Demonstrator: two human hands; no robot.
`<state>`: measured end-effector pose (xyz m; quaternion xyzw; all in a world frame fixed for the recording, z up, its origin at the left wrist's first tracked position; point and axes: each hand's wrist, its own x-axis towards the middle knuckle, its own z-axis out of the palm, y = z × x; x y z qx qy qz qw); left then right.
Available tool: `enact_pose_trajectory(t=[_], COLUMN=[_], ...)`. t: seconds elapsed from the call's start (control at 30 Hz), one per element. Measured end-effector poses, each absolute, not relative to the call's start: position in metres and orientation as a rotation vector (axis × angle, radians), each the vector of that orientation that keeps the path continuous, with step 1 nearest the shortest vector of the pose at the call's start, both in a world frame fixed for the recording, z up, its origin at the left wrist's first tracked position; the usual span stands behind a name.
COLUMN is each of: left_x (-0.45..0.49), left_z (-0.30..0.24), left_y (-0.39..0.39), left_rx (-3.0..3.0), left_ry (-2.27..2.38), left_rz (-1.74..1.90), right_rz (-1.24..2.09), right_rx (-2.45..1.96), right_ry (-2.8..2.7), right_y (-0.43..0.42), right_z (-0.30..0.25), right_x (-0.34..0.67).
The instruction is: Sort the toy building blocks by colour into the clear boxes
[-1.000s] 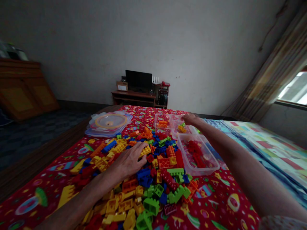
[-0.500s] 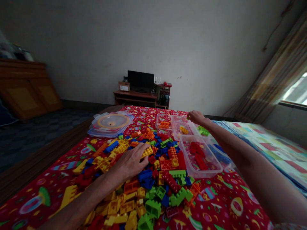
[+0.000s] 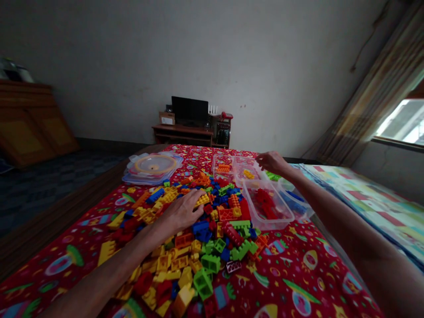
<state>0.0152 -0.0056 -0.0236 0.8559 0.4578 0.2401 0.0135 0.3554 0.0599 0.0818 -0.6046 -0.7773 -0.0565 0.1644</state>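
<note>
My left hand [image 3: 185,210] rests on the heap of loose toy bricks, its thumb and fingers closed around a yellow building brick [image 3: 202,200]. My right hand [image 3: 273,162] is stretched out above the far clear plastic boxes, fingers bent downward and a little apart, with nothing visible in them. Just below that hand lie green bricks [image 3: 273,176]. The nearest clear box [image 3: 273,223] holds red bricks [image 3: 265,203]. Yellow bricks [image 3: 248,174] and orange bricks [image 3: 223,168] lie in the boxes behind it, and blue bricks [image 3: 294,196] in the one at the right.
Clear lids [image 3: 154,170] are stacked at the heap's far left. A red patterned cloth [image 3: 294,282] covers the table. Beyond it stand a desk [image 3: 182,132] with a monitor [image 3: 190,110], and a bed [image 3: 361,194] is at the right.
The bit of green at my right fingertips no longer shows, and those fingers have loosened. My left hand stays on the yellow brick. The view has shifted slightly.
</note>
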Motion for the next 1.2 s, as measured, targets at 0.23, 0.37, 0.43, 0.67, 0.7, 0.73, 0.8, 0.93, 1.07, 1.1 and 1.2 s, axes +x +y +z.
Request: enact_pose_trajectory(t=[0.23, 0.37, 0.43, 0.67, 0.7, 0.73, 0.8, 0.93, 1.07, 1.1, 1.2], left_x=[0.013, 0.011, 0.010, -0.011, -0.018, -0.025, -0.041, -0.075, -0.098, -0.102, -0.110], left_z=[-0.005, 0.006, 0.008, 0.021, 0.024, 0.027, 0.033, 0.038, 0.034, 0.032, 0.028], left_y=[-0.006, -0.009, -0.009, 0.002, 0.005, 0.008, 0.014, 0.025, 0.030, 0.031, 0.036], left_rx=[2.430, 2.313, 2.302, 2.439, 2.467, 2.489, 2.511, 2.505, 2.401, 2.368, 2.304], left_ry=[1.331, 1.378, 1.416, 1.320, 1.358, 1.406, 1.515, 1.751, 1.898, 1.906, 1.921], left_rz=[0.977, 0.992, 0.999, 1.087, 1.072, 1.043, 0.983, 0.868, 0.656, 0.606, 0.564], right_rz=[0.237, 0.252, 0.204, 0.080, 0.019, -0.039, -0.132, -0.260, -0.299, -0.292, -0.313], right_rx=[-1.277, -1.246, -1.230, -1.349, -1.412, -1.476, -1.591, -1.856, -2.131, -2.171, -2.195], right_ry=[-2.379, -2.513, -2.533, -2.380, -2.342, -2.302, -2.218, -1.975, -1.744, -1.721, -1.722], right_y=[-0.011, -0.029, -0.028, -0.009, -0.006, -0.004, 0.001, 0.022, 0.044, 0.047, 0.046], right_z=[0.069, 0.060, 0.055, 0.046, 0.047, 0.048, 0.052, 0.055, 0.056, 0.057, 0.060], right_x=[0.238, 0.200, 0.195, 0.230, 0.237, 0.245, 0.260, 0.287, 0.306, 0.308, 0.311])
